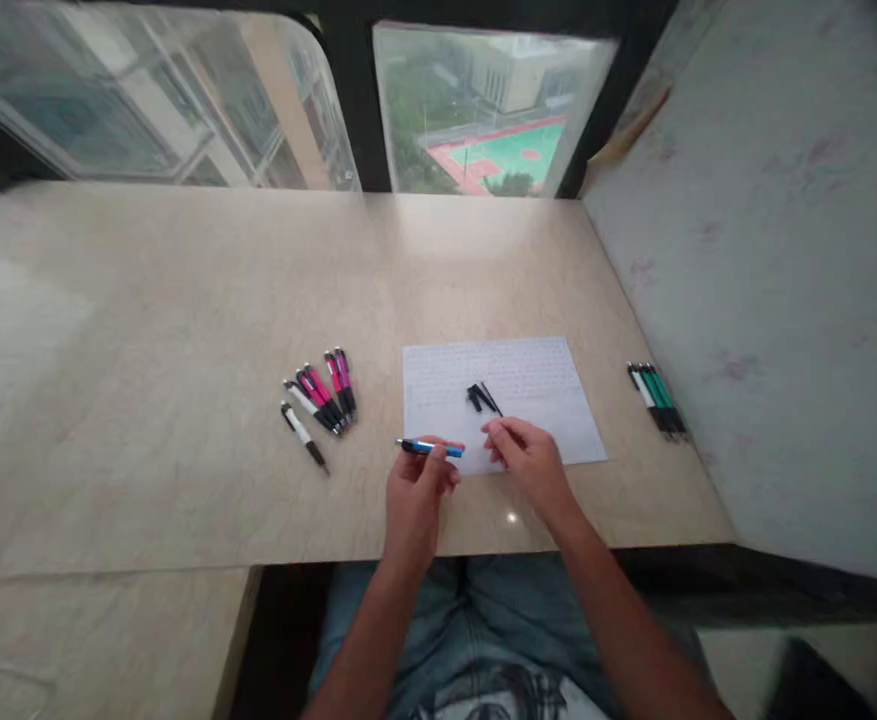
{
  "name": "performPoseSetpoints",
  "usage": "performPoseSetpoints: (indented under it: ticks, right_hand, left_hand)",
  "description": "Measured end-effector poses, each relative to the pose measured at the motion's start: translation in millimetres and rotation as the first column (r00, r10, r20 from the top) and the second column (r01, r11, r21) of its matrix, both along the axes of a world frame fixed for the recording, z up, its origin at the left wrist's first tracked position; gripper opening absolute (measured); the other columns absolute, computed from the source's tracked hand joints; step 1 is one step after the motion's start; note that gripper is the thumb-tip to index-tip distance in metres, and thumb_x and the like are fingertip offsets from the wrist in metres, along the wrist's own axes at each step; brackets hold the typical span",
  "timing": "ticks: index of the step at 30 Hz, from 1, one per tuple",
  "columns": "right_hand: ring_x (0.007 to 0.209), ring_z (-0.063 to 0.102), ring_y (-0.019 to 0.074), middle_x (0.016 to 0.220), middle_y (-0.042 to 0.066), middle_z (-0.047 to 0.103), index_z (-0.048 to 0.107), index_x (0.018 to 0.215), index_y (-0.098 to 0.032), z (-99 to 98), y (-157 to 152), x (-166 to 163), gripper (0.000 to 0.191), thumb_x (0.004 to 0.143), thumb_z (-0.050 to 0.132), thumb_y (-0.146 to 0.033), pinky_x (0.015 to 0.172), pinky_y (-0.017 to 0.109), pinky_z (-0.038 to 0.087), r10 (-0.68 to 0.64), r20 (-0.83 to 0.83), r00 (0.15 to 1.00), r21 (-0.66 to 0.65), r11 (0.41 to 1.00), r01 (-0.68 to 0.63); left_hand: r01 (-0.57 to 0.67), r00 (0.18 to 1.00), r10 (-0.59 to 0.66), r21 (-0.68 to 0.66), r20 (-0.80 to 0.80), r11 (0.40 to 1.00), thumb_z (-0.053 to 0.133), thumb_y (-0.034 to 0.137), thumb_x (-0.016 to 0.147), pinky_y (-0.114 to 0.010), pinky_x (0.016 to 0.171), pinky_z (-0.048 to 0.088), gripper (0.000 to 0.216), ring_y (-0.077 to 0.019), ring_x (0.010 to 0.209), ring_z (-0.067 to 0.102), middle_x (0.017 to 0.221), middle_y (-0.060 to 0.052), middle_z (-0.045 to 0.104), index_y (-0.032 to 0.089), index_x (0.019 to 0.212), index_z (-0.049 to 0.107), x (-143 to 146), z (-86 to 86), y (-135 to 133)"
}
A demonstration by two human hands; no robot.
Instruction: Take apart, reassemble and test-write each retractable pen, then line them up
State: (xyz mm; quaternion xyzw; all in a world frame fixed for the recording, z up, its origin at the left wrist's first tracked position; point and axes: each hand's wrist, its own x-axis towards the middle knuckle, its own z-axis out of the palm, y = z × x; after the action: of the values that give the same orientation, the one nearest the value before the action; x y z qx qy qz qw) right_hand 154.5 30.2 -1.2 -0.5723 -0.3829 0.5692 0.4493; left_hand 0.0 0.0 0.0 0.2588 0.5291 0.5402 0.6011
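Note:
My left hand (417, 490) grips a blue pen barrel (430, 448) with a black end, held level over the near left edge of the paper. Just to the right, my right hand (528, 455) has its thumb and fingers pinched together; whatever is between them is too small to make out. Under both hands lies a white sheet of paper (550, 380) with lines of writing. On it, beyond my right fingertips, are several short black pen parts (475, 398) and a thin black stick (491, 398), whose near end reaches the edge of my right hand.
Several pink, purple and white pens (322, 395) lie fanned out on the left, with a white-and-black pen (304, 438) nearer me. Green and white pens (659, 402) line up by the right wall (783, 330). Windows (483, 110) border the pale counter (183, 400) at the back.

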Motion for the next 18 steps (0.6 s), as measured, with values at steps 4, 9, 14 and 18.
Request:
performPoseSetpoints:
  ticks: [4, 9, 14, 18]
  right_hand:
    - [0.057, 0.054, 0.0101, 0.068, 0.002, 0.066, 0.074, 0.081, -0.016, -8.2, -19, -20, 0.029, 0.083, 0.067, -0.044, 0.052, 0.023, 0.038, -0.007, -0.392, 0.92, -0.155, 0.986, -0.059]
    - [0.058, 0.052, 0.0074, 0.07, 0.001, 0.064, 0.075, 0.084, -0.015, -6.3, -23, -21, 0.024, 0.078, 0.075, -0.039, 0.051, 0.019, 0.037, -0.074, -0.504, 0.861, -0.229, 0.972, -0.051]
    - [0.065, 0.061, 0.0135, 0.077, 0.004, 0.07, 0.073, 0.092, -0.017, -4.3, -10, -4, 0.026, 0.077, 0.073, -0.038, 0.057, 0.025, 0.046, -0.052, -0.157, 0.986, -0.076, 0.996, 0.041]
    - [0.07, 0.066, 0.0194, 0.081, 0.007, 0.072, 0.072, 0.093, -0.018, -9.7, 13, 15, 0.021, 0.084, 0.064, -0.036, 0.066, 0.033, 0.052, -0.147, 0.411, 0.9, 0.227, 0.972, 0.055]
  left_hand:
    - [0.173, 0.936, -0.133, 0.098, -0.325, 0.98, 0.07, 0.037, 0.082, -0.024, 0.063, 0.046, 0.021, -0.0129, 0.067, 0.061, 0.079, -0.003, 0.069, 0.017, 0.089, 0.067, 1, 5.0, 8]
    - [0.249, 0.866, -0.159, 0.132, -0.474, 0.96, 0.071, 0.036, 0.08, -0.026, 0.065, 0.048, 0.02, -0.0148, 0.068, 0.062, 0.078, -0.003, 0.069, 0.017, 0.087, 0.069, 0, 10.1, 16]
    - [0.068, 0.973, -0.059, 0.032, -0.222, 0.997, 0.073, 0.041, 0.078, -0.024, 0.061, 0.045, 0.028, -0.0124, 0.064, 0.058, 0.073, -0.002, 0.066, 0.016, 0.09, 0.07, -1, 3.9, 15]
    - [-0.023, 0.998, 0.022, -0.025, -0.057, 0.999, 0.076, 0.042, 0.076, -0.023, 0.061, 0.041, 0.033, -0.0102, 0.064, 0.055, 0.073, -0.001, 0.064, 0.014, 0.093, 0.069, -2, -4.6, 12]
